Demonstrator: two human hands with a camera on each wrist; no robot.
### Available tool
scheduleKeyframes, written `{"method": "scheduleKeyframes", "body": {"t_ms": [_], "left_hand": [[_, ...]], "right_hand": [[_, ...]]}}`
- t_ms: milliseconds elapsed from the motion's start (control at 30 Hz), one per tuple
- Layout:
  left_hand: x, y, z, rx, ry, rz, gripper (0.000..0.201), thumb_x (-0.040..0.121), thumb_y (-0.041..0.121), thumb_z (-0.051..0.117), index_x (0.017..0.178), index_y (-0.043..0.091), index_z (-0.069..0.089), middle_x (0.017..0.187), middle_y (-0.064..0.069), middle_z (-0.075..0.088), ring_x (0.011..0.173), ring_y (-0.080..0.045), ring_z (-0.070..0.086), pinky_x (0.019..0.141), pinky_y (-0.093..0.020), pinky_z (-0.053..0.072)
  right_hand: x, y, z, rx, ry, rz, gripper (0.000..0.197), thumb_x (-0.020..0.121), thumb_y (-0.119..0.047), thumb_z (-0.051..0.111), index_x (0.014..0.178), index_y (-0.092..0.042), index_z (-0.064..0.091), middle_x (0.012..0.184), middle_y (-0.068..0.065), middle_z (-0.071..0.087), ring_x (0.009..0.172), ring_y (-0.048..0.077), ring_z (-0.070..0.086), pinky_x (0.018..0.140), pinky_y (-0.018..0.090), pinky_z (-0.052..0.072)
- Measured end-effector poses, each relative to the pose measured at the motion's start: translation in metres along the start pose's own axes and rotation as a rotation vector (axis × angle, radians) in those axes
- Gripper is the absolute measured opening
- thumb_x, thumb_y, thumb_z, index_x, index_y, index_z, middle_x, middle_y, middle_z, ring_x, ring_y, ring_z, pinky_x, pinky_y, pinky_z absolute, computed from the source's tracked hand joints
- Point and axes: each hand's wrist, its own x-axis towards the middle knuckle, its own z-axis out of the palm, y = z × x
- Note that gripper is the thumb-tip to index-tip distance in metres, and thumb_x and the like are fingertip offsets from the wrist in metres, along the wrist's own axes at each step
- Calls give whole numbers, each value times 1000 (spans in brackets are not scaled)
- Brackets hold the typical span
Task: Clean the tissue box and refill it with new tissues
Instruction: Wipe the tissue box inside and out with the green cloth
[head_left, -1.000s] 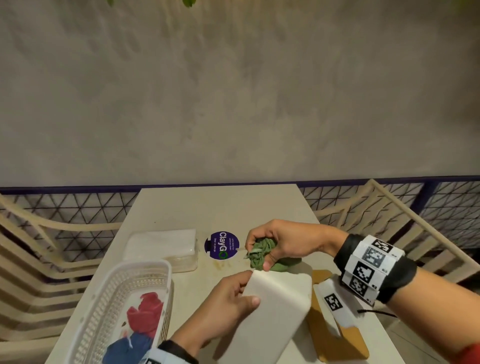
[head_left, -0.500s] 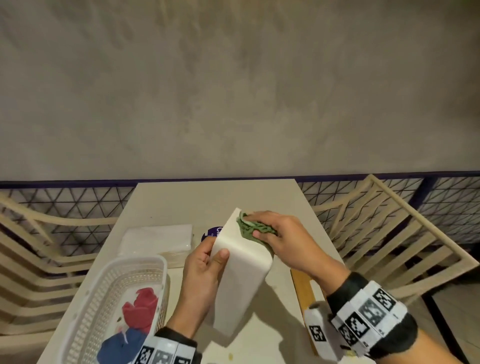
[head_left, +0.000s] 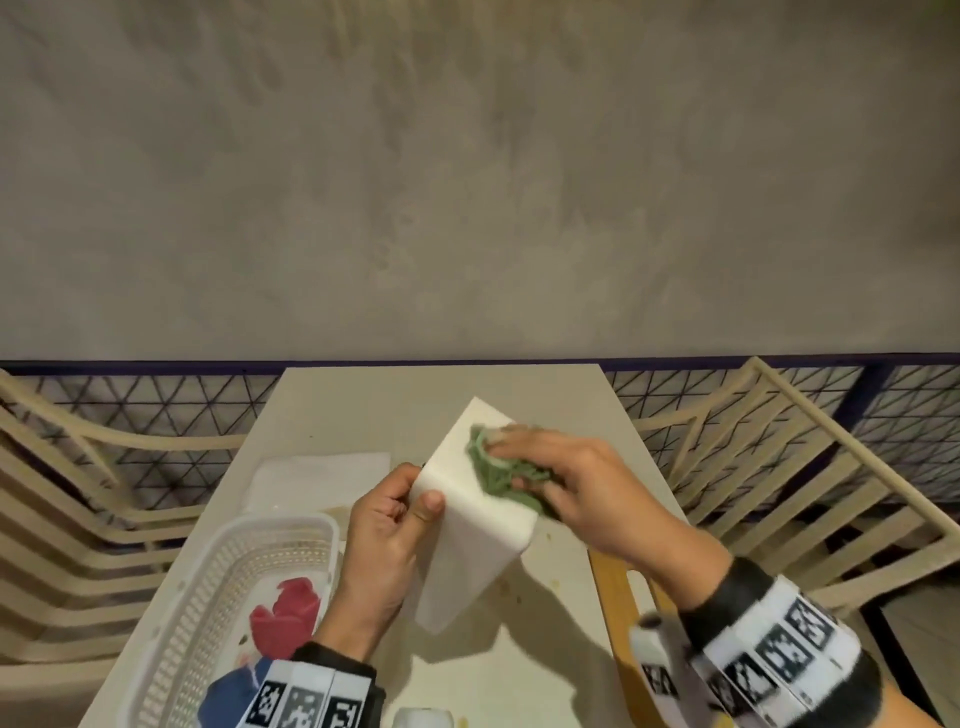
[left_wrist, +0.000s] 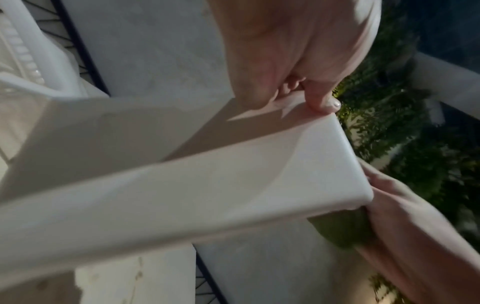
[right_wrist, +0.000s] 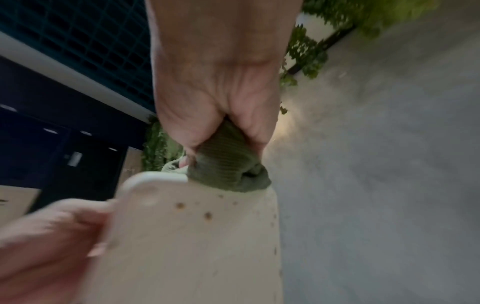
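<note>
Obs., head view: I see the white rectangular plastic tissue box (head_left: 470, 514) held tilted above the beige counter (head_left: 363, 405), one end up and away from the person, lower end near the counter centre; can't tell whether it touches the surface.

L hand (head_left: 387, 540): grips the box's left edge near the upper end, thumb (head_left: 428, 506) on the near face, fingers curled round the side. L wrist view confirms a thumb tip (left_wrist: 324, 102) pressed at the box (left_wrist: 207, 185) corner.

R hand (head_left: 587, 493): holds a crumpled green cloth (head_left: 498, 475), fingers curled over it, pressing it on the box's upper face. R wrist view: the cloth (right_wrist: 228, 162) is bunched in the R hand (right_wrist: 221, 92) and sits against the box (right_wrist: 192, 236) end. Small brown specks show on that box face.

Other items, head view:
- white perforated plastic basket (head_left: 218, 587), left-near part of the counter, w/ a red cloth (head_left: 285, 616) and a blue cloth (head_left: 228, 699) inside.
- flat stack of white tissues (head_left: 322, 478) beyond the basket, left of the box.
- tan wooden board (head_left: 613, 587) at the counter's right edge, partly under the R forearm.
- cream slatted chairs (head_left: 779, 493) on both sides.
- both wrists wear bands w/ black-and-white markers (head_left: 774, 660).
</note>
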Motion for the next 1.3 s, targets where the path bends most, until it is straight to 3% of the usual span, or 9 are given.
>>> {"method": "scheduleKeyframes", "body": {"t_ms": [200,367,467,633,767,967,1067,1167,1300], "left_hand": [[11,2,-6,-107,35,25,40,60,59,75,75,22,68,70,4,65,70,-14,54,61,-23,44],[10,7,5,-6,-43,5,23,67,46,70,72,24,65,66,6,59,64,-8,49,55,-19,37],[16,11,-1,-103,-22,48,18,74,29,68,91,23,72,88,4,72,84,-11,64,73,-20,49],[8,14,2,-14,-66,-25,34,62,56,73,69,24,65,62,11,58,59,-3,48,53,-15,37],[13,17,-11,-96,-13,13,38,61,58,75,71,22,67,68,6,63,65,-9,53,59,-18,43],[9,18,-2,-60,-35,-21,43,58,61,75,66,21,63,62,7,56,61,-8,48,54,-18,37],[13,21,-10,-122,-18,-31,45,57,58,78,67,16,63,67,-3,60,66,-16,51,59,-24,41],[12,25,-9,-83,-65,-62,43,54,60,78,60,22,58,56,11,51,55,-4,44,50,-15,34],[18,28,-13,-121,-23,-53,43,52,59,78,61,21,60,59,6,53,57,-8,45,52,-19,35]], "right_hand": [[4,-19,13,-3,-13,-221,29,82,-6,57,109,-5,68,120,3,63,117,9,52,105,27,38],[28,-10,3,-106,95,-5,31,83,-7,61,113,-11,67,122,4,64,114,15,56,100,35,43],[18,-25,19,-41,23,-233,32,84,-15,52,111,-8,67,121,7,64,116,14,54,104,24,39],[24,-5,9,-72,91,26,32,82,-4,62,113,-11,67,122,4,64,115,15,56,101,30,41],[10,-23,21,29,26,-224,34,79,-3,53,111,-7,67,121,5,63,115,15,55,104,27,39],[32,-15,8,-55,87,-55,31,83,-7,59,113,-11,67,122,2,63,114,12,55,102,27,40],[12,-14,4,82,-48,-233,33,79,1,62,110,-7,68,120,-3,61,115,1,53,104,21,38],[17,7,-16,93,-18,-6,36,79,4,67,112,-10,67,119,-9,57,111,-16,47,104,19,37],[24,-13,-6,36,-32,-175,32,79,-7,60,109,-5,68,116,-1,61,112,1,50,103,11,33]]}}
